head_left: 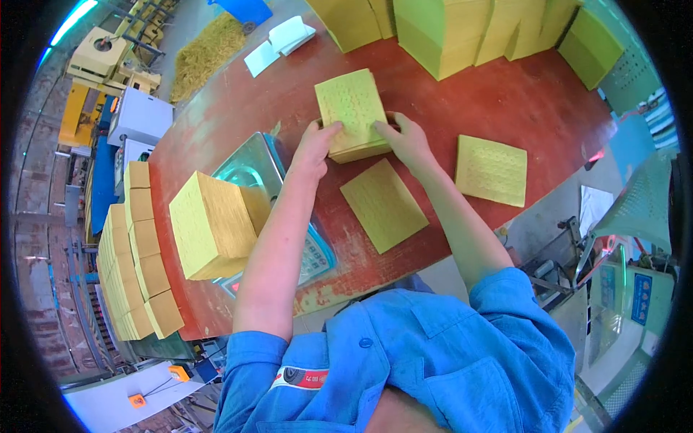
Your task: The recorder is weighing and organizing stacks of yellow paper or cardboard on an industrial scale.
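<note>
Between my two hands is a thick stack of yellow embossed paper (351, 101), a little uneven at its edges. My left hand (315, 148) grips its left side with the thumb on top. On the opposite side, my right hand (409, 142) holds it the same way; the fingers beneath are mostly hidden. Just below lies a thin yellow sheet pile (385, 206), turned at an angle on the table. Another low yellow stack (492, 170) rests right of my right forearm. A tall yellow paper block (206, 227) stands on a digital scale (316, 252), partly behind my left forearm.
Tall yellow paper stacks (440, 47) line the far edge of the red table (238, 108). Folded white paper (281, 43) lies at the far left. Beyond the left edge stand several piled yellow blocks (148, 252). A machine (624, 303) is at the right.
</note>
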Tool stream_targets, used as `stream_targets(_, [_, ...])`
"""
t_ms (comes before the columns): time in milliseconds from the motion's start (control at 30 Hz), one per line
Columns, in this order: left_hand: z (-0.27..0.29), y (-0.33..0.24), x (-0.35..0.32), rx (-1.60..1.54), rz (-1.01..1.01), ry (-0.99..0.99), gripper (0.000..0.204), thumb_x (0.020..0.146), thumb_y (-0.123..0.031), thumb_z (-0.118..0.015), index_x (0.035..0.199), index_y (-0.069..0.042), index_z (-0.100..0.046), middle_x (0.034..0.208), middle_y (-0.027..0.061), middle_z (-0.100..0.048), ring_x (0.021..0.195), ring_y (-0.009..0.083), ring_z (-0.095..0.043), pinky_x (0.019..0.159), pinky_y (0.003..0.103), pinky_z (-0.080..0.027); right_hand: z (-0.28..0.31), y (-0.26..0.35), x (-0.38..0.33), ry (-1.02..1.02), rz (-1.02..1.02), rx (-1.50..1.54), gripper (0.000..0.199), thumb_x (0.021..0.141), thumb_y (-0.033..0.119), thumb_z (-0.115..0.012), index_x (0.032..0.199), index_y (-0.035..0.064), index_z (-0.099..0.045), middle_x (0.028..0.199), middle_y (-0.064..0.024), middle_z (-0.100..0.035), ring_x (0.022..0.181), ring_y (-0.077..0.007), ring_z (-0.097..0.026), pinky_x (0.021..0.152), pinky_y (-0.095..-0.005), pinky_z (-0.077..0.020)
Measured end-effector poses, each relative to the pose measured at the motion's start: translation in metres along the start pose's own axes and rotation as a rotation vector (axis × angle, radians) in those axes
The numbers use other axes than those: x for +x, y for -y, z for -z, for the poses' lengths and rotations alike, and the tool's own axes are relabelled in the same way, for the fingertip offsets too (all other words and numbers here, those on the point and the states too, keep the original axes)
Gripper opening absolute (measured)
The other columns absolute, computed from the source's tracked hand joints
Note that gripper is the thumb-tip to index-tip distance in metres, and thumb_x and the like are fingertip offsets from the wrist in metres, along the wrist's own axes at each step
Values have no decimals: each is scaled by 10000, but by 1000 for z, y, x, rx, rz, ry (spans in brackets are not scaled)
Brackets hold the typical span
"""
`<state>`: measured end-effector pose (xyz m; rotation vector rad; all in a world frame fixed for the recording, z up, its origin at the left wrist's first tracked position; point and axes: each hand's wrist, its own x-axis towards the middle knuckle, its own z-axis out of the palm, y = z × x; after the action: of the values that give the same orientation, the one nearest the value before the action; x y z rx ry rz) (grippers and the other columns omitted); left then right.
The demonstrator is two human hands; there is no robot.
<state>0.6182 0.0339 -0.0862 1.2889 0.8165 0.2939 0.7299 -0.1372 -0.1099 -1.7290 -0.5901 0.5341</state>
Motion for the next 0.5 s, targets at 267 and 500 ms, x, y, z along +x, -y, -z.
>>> stream_targets(267, [-59,-28,-24,-150,329,96,470,769,-263,-767,1154,-51,-602,1130,117,-619,1009,250,-598,884,404,-493,55,-5,-18,-64,-103,190,486,873,360,-615,1155,-35,-634,1050,-154,-676,964,-203,-619,866,-316,-458])
stream_targets(500, [-57,-20,-16,-204,370,-4,545,714,-290,-824,1164,-80,-601,1106,98,-621,1026,249,-578,898,420,-488,54,-3,-26,-146,-103,116,495,882,354,-616,1189,-35,-594,1111,-169,-642,1004,-234,-594,888,-329,-450])
